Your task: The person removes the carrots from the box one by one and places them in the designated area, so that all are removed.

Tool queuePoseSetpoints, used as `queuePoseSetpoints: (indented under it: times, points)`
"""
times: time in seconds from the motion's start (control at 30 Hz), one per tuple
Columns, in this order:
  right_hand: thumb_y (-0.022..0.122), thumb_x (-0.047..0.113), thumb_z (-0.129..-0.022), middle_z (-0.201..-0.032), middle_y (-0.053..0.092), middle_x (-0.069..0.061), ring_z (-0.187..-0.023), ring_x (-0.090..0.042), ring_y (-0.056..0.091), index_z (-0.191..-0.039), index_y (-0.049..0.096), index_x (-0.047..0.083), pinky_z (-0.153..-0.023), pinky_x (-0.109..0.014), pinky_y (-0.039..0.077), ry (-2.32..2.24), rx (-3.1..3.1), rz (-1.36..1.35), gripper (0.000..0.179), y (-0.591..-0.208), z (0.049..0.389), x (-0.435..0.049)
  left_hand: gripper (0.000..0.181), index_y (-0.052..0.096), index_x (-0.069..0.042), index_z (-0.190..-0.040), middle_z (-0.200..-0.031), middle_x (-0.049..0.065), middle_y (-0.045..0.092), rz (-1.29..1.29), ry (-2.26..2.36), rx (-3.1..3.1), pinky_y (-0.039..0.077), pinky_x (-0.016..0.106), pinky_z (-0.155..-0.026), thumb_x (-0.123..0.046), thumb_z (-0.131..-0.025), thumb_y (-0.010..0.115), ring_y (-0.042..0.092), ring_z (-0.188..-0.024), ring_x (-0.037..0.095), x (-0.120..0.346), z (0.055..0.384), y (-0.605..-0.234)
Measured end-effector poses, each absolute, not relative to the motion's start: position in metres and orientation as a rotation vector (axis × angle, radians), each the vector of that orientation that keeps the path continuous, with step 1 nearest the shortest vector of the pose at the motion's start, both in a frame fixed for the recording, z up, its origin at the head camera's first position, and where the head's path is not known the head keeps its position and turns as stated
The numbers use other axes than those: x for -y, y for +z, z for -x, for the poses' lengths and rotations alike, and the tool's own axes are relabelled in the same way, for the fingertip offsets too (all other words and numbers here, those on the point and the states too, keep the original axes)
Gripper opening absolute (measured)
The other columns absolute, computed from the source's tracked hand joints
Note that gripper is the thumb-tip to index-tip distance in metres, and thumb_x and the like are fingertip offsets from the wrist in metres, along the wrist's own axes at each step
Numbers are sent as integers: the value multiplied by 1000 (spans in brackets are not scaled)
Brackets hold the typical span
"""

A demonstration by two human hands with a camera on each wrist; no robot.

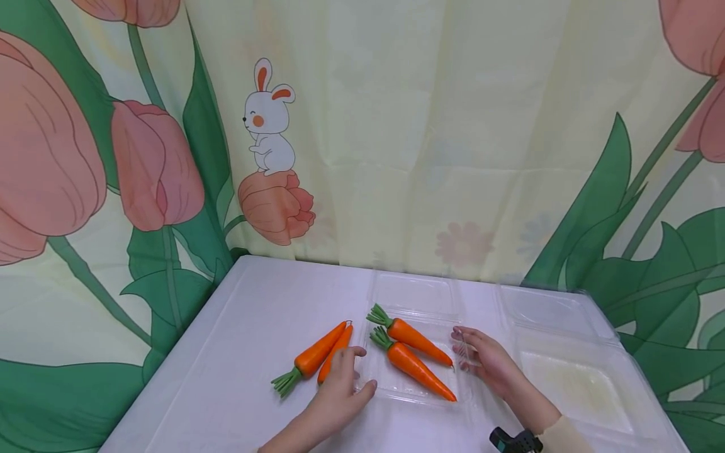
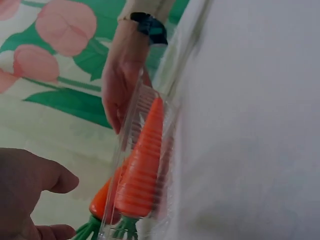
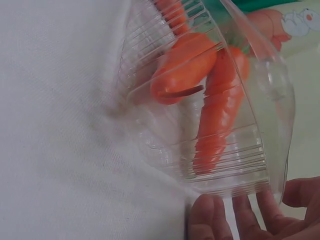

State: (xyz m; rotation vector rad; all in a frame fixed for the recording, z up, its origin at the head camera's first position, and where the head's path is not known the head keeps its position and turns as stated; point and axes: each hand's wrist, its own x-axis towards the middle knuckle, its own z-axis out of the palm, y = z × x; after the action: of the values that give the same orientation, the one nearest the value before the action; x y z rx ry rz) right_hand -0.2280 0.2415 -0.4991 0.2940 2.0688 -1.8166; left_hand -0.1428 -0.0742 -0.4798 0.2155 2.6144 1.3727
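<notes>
Two orange carrots with green tops, a rear carrot and a front carrot, lie side by side in a clear plastic box with its lid folded back. My right hand is at the box's right wall; in the right wrist view its fingertips touch the ribbed side. My left hand hovers at the left wall, fingers loosely bent and thumb apart, holding nothing. Left of the box lie two more carrots, an outer carrot and an inner carrot partly hidden by my left hand.
A second clear plastic box stands to the right with its lid folded back. All this rests on a white-covered table. Behind it hangs a curtain with tulips and a rabbit.
</notes>
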Motion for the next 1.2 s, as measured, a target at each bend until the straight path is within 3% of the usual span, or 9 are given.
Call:
queuePoseSetpoints:
  times: [0.17, 0.43, 0.73, 1.0, 1.2]
  points:
    - [42, 33, -112, -160, 38, -27, -128, -32, 54, -157, 34, 0, -91, -33, 57, -1829, -2073, -281, 57, -500, 226, -243, 58, 50, -10, -139, -153, 24, 35, -341, 1014, -2853, 50, 60, -104, -36, -93, 74, 49, -131, 39, 64, 150, -473]
    - [41, 32, -112, -159, 39, -27, -123, -26, 57, -157, 34, 0, -92, -33, 56, -1857, -2042, -277, 56, -503, 225, -243, 59, 60, -8, -137, -149, 21, 48, -595, 527, -3063, 41, 60, -114, -43, -92, 75, 40, -144, 44, 41, 172, -467]
    - [41, 32, -112, -160, 38, -26, -130, -30, 55, -158, 34, 1, -94, -33, 56, -1864, -2040, -283, 56, -503, 226, -243, 38, 65, -14, -129, -137, 9, 58, -980, 214, -3075, 44, 39, -115, -35, -97, 72, 50, -134, 27, 18, 204, -464]
    - [43, 33, -112, -159, 39, -26, -127, -28, 55, -157, 34, 0, -93, -32, 56, -1877, -2027, -301, 57, -503, 225, -244, 38, 62, -22, -131, -133, 3, 61, -1136, -124, -3095, 43, 40, -115, -25, -95, 76, 53, -128, 24, 14, 223, -465]
    - [44, 33, -111, -158, 41, -25, -122, -25, 58, -157, 33, 0, -92, -32, 57, -1894, -2019, -322, 58, -502, 225, -244, 39, 63, -23, -129, -121, 0, 63, -1178, -296, -3109, 47, 33, -104, -24, -93, 78, 56, -114, 20, 15, 236, -464]
